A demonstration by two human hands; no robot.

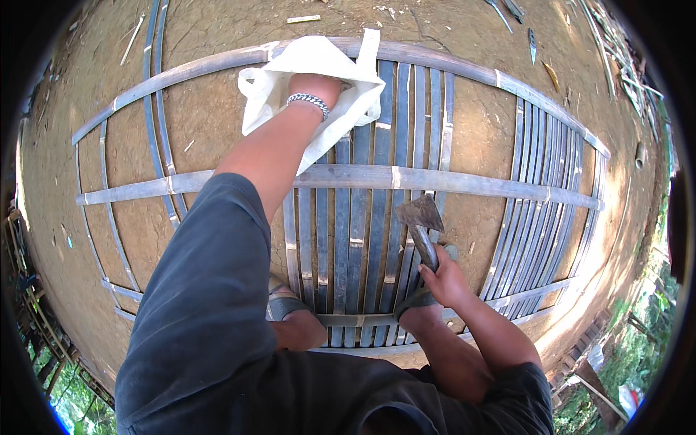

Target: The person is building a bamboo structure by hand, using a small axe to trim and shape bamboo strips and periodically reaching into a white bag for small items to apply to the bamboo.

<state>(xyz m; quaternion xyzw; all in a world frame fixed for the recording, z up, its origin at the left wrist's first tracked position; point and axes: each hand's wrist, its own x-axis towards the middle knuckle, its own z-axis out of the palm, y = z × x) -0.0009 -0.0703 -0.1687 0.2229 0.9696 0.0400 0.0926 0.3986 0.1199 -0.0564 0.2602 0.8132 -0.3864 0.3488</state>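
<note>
My left arm reaches forward, and my left hand (320, 85) is inside a white cloth bag (328, 148) with handles. The bag hides its fingers, so its grip does not show. A metal bracelet (309, 100) circles that wrist. My right hand (447, 279) is closed around the short handle of a hatchet (420, 213) with a broad, worn metal head. The head points away from me, above the bamboo slats (355, 239). Under the bag lie the far rail (435, 56) and slats of a bamboo frame.
The bamboo frame's middle rail (471, 179) runs across in front of me. More close-set slats (540, 174) fill its right part. My sandalled feet (424, 304) stand at the near side. Hand tools (532, 46) and bamboo scraps (303, 19) lie on the dirt beyond.
</note>
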